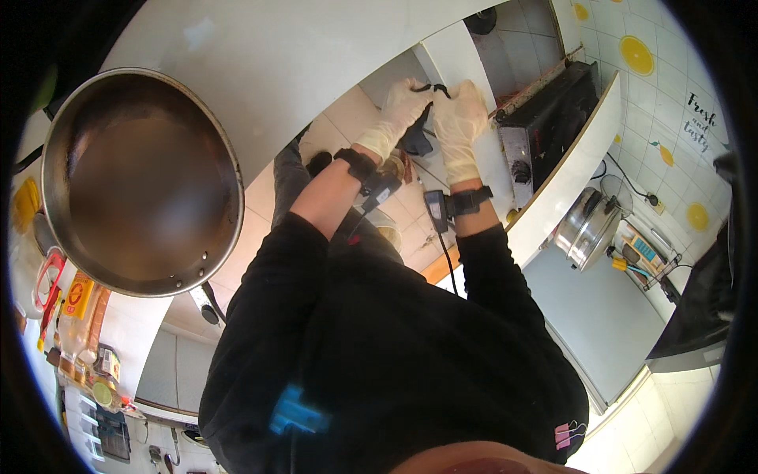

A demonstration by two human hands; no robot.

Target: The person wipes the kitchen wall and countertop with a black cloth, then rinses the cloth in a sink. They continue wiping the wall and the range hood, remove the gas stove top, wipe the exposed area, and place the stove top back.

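Both of my hands wear pale, translucent gloves and are close together over the floor, beside a white cabinet panel (453, 53). My left hand (402, 112) pinches one end of a thin black flexible item (441, 90), perhaps part of a bag. My right hand (461, 112) grips the item on the other side, its fingers curled. Below and between the hands is a dark grey, cloth-like or bag-like shape (417, 141); whether it joins the black item cannot be told. Straps with small devices sit on both wrists.
A large metal frying pan (145, 195) rests on the white countertop (284, 53) at left. Bottles (74, 332) crowd the left edge. At right are a black appliance (556, 118), a stainless steel pot (586, 228) and a wire rack (663, 269). A cable (448, 260) trails from my right wrist.
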